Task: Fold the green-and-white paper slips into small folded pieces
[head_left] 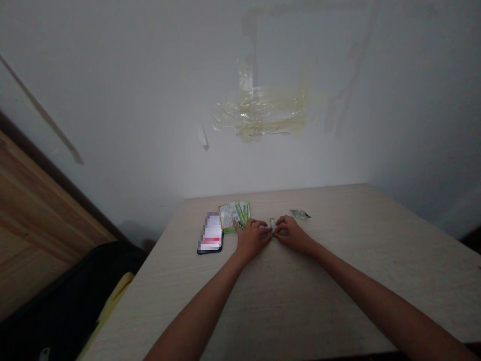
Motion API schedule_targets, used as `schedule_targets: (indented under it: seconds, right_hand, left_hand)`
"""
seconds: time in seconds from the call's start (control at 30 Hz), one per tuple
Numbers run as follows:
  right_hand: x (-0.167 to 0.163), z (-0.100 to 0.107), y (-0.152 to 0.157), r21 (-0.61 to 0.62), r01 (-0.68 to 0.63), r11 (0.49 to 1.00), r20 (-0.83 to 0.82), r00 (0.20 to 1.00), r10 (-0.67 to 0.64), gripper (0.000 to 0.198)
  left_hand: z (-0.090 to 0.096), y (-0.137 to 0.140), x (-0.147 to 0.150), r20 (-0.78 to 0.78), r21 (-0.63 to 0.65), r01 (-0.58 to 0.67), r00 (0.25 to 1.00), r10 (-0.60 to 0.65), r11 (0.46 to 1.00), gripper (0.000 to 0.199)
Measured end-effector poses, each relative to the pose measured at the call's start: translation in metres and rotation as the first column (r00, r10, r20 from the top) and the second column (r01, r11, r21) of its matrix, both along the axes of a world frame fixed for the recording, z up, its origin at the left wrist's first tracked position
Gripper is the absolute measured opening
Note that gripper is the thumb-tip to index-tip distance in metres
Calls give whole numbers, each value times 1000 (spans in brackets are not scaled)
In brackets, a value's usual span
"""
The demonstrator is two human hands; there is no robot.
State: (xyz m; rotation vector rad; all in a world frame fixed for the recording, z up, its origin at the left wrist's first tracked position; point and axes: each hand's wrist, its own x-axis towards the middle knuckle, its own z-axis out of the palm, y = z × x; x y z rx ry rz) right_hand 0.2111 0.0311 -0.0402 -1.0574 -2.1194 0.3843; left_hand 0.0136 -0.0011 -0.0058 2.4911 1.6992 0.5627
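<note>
Both hands meet over the tabletop around a small green-and-white paper-like piece (272,221). My left hand (254,236) has its fingertips closed at the piece's left edge, and its outstretched thumb or finger reaches the green printed packets (230,216). From the other side my right hand (295,235) pinches the same piece, fingers curled. The fingers cover much of it, so its exact kind cannot be made out. Beyond the right hand lies a small torn-looking green-and-silver wrapper (300,214).
A phone (211,235) with a lit, blurred screen lies left of the packets. The pale wooden table (356,215) meets a wall (150,100) with tape patches (263,113). A black bag (75,296) and yellow cloth (114,296) sit off the table's left side.
</note>
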Motion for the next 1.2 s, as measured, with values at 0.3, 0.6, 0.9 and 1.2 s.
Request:
schedule_targets:
  seconds: [0.3,0.6,0.9,1.2]
  right_hand:
    - [6,4,-7,-42,-72,997,23,997,73,6]
    - [4,3,-11,-62,-39,997,-8,999,39,5]
    - [9,0,-4,-105,-3,994,-54,999,-3,5]
    - [9,-5,4,-47,50,998,-4,999,-50,6]
  left_hand:
    - [-6,2,-3,-7,11,5,1000,-5,1000,25]
    - [-9,4,-2,7,8,-53,999,53,999,26]
    - [-6,3,-1,-11,0,-76,997,76,997,28]
    - [-7,5,-2,9,0,-81,997,81,997,27]
